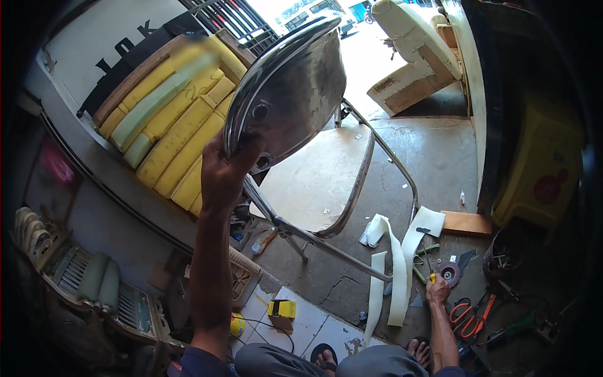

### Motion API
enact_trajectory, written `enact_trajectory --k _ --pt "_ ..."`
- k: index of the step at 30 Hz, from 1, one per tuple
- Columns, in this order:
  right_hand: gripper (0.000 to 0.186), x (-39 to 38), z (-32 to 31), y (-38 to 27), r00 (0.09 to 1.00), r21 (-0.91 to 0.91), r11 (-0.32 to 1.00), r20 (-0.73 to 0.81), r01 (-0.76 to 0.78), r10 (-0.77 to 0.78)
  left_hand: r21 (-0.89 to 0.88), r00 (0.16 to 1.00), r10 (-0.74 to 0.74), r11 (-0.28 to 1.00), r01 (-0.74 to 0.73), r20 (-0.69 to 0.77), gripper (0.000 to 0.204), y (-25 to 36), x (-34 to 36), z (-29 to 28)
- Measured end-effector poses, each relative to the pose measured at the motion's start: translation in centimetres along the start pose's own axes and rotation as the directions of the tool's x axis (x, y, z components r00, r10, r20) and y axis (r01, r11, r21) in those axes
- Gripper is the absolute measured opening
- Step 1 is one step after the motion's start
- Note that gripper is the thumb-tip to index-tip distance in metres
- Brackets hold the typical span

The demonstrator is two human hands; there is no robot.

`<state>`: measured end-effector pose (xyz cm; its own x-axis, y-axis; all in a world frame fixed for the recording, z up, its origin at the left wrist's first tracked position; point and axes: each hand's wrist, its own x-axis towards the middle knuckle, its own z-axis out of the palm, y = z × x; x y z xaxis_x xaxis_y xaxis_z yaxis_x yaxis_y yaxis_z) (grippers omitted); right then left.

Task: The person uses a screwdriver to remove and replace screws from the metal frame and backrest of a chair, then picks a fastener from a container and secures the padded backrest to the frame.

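Note:
My left hand (223, 173) is raised and closed on the lower edge of a curved, shiny metal chair backrest (295, 88), which has round holes near the grip. Behind and below it stands a metal-framed chair with a pale board seat (320, 179); its tubular frame (342, 258) reaches toward the floor at right. Low on the right, my right hand (438, 291) is closed round a screwdriver (433, 278) with a yellow handle, its thin shaft pointing away from me. White foam strips (396, 283) lie just left of that hand. Orange-handled scissors (461, 309) lie to its right.
Around my right hand are a grinding disc (450, 274), a wooden block (466, 223) and a dark tin (504, 251). A yellow box (282, 310) sits on the tiles before me. Yellow cushions (182, 125) are stacked at left; an unfinished seat frame (418, 60) stands far right.

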<state>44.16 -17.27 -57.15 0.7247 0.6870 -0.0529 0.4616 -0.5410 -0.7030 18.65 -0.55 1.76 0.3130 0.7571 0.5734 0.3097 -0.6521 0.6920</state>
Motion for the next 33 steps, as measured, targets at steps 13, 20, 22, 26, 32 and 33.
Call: enact_trajectory --k 13,20,22,26,32,33 --pt "0.023 2.0 -8.6 -16.0 0.975 0.591 0.777 -0.106 0.219 -0.195 -0.177 0.998 -0.054 0.983 0.050 -0.014 0.029 -0.5 -0.3 -0.2" --pt "0.022 0.9 -20.1 -35.4 0.827 0.939 0.248 -0.064 0.239 -0.558 -0.222 0.999 0.025 0.975 -0.014 0.048 0.024 -0.6 0.2 0.5" --pt "0.022 0.6 -22.3 -40.1 0.763 0.970 0.061 -0.145 0.235 -0.630 -0.233 0.997 0.002 0.972 0.015 0.074 0.024 -0.7 0.3 0.4" --pt "0.020 0.9 -24.5 -45.9 0.659 0.963 -0.183 -0.270 0.199 -0.702 -0.256 0.994 0.031 0.967 -0.004 0.102 0.027 -0.8 0.3 0.5" --pt "0.016 0.9 -24.8 -50.2 0.662 0.932 -0.318 -0.349 0.173 -0.664 -0.247 0.990 0.021 0.969 0.014 0.139 0.028 -0.4 0.0 0.0" --pt "0.015 0.7 -24.6 -50.6 0.682 0.932 -0.304 -0.352 0.195 -0.642 -0.268 0.991 0.028 0.963 0.009 0.132 0.028 -0.1 -0.1 0.5"
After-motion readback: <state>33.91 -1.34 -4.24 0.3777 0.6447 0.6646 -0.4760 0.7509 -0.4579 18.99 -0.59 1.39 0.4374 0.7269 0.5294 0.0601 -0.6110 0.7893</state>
